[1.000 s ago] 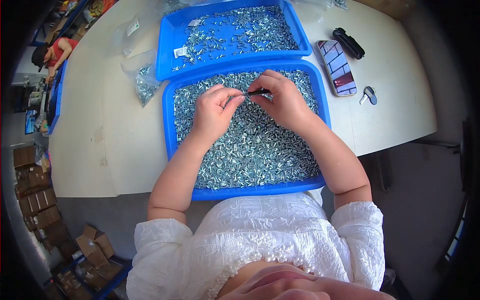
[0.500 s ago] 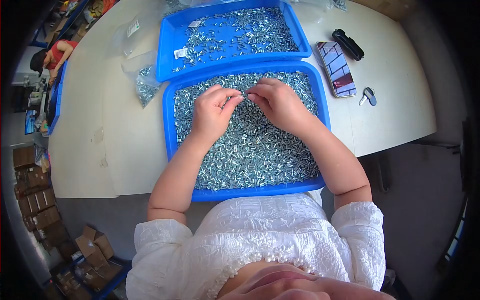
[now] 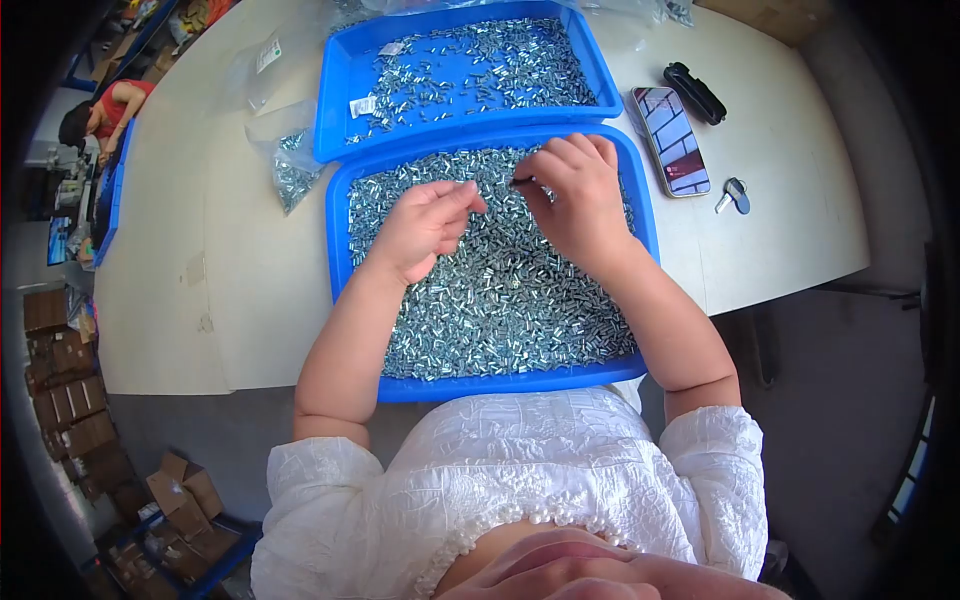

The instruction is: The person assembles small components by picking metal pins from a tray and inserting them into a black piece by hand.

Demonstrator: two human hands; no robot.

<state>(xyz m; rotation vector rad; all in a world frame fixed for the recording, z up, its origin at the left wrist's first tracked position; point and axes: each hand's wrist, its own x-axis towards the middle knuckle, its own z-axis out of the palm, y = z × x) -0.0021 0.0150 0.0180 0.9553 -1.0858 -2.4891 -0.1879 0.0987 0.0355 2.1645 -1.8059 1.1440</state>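
Both my hands hover over a blue tray point(image 3: 645, 250) filled with small, shiny metal cylindrical pieces point(image 3: 500, 310). My left hand point(image 3: 428, 228) has its thumb and forefinger pressed together; anything between the tips is too small to make out. In the pinch of my right hand point(image 3: 578, 195) is a short, thin dark piece point(image 3: 520, 181), its end sticking out to the left. The hands are a short way apart. Behind stands a second blue tray point(image 3: 350, 90), with more metal pieces scattered unevenly and a white label point(image 3: 362, 106) inside it.
A clear bag point(image 3: 292, 170) of metal pieces lies left of the trays. To the right are a phone point(image 3: 672, 142), a black case point(image 3: 696, 92) and a key point(image 3: 734, 196). Another person point(image 3: 118, 105) in red sits at far left. Cardboard boxes point(image 3: 185, 495) stand below the table point(image 3: 250, 330).
My hands have moved apart from where their fingertips met over a thin dark piece. The right hand has moved right and slightly up, keeping the dark piece; the left has turned slightly.
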